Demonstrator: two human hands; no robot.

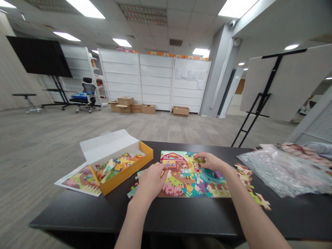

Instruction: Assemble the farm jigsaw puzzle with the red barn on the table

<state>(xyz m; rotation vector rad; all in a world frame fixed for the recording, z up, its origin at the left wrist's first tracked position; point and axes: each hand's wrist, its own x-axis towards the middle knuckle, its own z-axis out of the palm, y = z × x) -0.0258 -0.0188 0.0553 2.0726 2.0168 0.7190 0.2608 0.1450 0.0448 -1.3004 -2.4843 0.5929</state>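
Observation:
A colourful farm jigsaw puzzle (178, 189), with a red barn, a pink pig and a rabbit, lies largely joined on the black table. My left hand (151, 178) rests over its left edge, thumb and index finger apart and touching the picture; its other fingertips are hidden. Over the upper right part is my right hand (211, 162), fingers bent and fingertips down on the puzzle, a gap showing between index finger and thumb. I cannot make out a separate piece in either hand. Loose puzzle pieces (243, 170) lie right of the puzzle, and others stick out beside my left hand.
A yellow box (124, 174) with its white lid raised holds several pieces at the left. A printed picture sheet (80, 181) lies partly under it. Clear plastic bags (282, 173) cover the table's right side. The black table's (85, 214) front edge runs nearby.

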